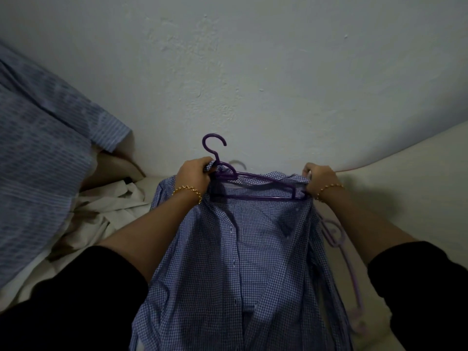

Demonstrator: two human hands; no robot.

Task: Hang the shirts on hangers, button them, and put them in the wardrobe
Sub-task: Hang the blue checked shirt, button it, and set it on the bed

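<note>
The blue checked shirt (243, 262) is hanging open and unbuttoned over the bed (405, 198), draped on a dark purple hanger (255, 184) whose hook is sticking up against the wall (253, 72). The left hand (193, 173) is gripping the collar by the hanger's neck; the right hand (319, 176) is pinching the shirt's other shoulder. A pale purple hanger (336, 234) is lying just beside the shirt. A white garment (106, 211) and a striped blue shirt (43, 158) are lying to the left.

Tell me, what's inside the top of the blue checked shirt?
A purple hanger lies inside the checked shirt, hook poking out above the collar. Its ends are hidden by cloth and by the left hand and right hand gripping the shoulders.
</note>
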